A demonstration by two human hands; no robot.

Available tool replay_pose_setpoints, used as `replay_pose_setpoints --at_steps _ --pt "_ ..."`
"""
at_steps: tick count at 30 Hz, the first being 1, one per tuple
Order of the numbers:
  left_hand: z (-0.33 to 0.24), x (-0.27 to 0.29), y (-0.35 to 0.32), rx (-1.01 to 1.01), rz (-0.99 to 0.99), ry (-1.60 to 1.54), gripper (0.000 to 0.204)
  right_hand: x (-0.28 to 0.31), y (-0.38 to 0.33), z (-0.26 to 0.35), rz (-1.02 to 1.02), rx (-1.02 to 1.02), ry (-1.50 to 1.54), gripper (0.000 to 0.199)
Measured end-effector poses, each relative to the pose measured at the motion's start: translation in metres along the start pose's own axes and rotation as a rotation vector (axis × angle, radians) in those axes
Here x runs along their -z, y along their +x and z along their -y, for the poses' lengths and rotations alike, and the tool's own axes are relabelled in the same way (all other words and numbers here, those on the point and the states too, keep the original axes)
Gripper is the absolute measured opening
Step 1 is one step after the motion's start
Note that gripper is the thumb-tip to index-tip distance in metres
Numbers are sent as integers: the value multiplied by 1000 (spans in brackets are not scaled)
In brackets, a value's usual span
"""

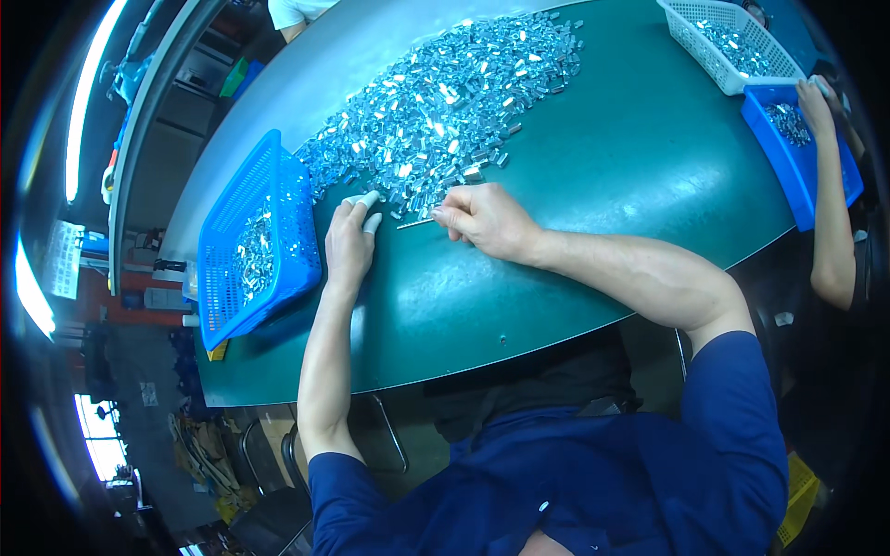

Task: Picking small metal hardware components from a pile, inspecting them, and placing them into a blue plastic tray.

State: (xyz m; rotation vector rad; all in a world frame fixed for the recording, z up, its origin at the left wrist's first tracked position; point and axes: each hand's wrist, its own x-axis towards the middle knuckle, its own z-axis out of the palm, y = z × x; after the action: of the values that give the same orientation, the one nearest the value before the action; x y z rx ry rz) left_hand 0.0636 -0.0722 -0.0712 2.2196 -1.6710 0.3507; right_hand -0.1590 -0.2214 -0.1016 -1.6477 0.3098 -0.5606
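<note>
Where fingers [443,215] pinch: thin metal strip [414,221], pile [445,102] just beyond.

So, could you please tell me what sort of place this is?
Probably a factory sorting or assembly bench: a heap of small shiny metal parts on a green table, a blue mesh basket holding more, and a co-worker's arm at similar baskets.

My worktop [575,232] is dark green and plain. The heap of small metal parts [445,102] at twelve o'clock is bright silver. The mesh basket [255,241] at nine o'clock is vivid blue, silver showing inside. At two o'clock sit a white lattice basket [718,37] and another blue one [797,157]. My sleeves [649,473] are navy, and two fingers [368,211] of my left hand wear white covers.
</note>
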Motion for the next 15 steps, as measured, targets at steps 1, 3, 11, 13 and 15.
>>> replay_pose_setpoints --at_steps 1,3,11,13,15 --pt "4 -4 1 -2 3 -5 34 1 -1 1 0 0 -17 32" --pt "16 -8 1 35 10 -55 31 0 -2 2 2 -4 -32 31" --pt "11 -9 -1 -48 -45 -147 19 2 -3 -2 -13 -2 -76 26" --pt "9 -8 -8 -49 -39 -179 19 0 -2 -3 -19 20 -72 26" --pt "-1 -7 -23 -44 -58 -284 19 1 -3 -5 -42 30 -69 25"
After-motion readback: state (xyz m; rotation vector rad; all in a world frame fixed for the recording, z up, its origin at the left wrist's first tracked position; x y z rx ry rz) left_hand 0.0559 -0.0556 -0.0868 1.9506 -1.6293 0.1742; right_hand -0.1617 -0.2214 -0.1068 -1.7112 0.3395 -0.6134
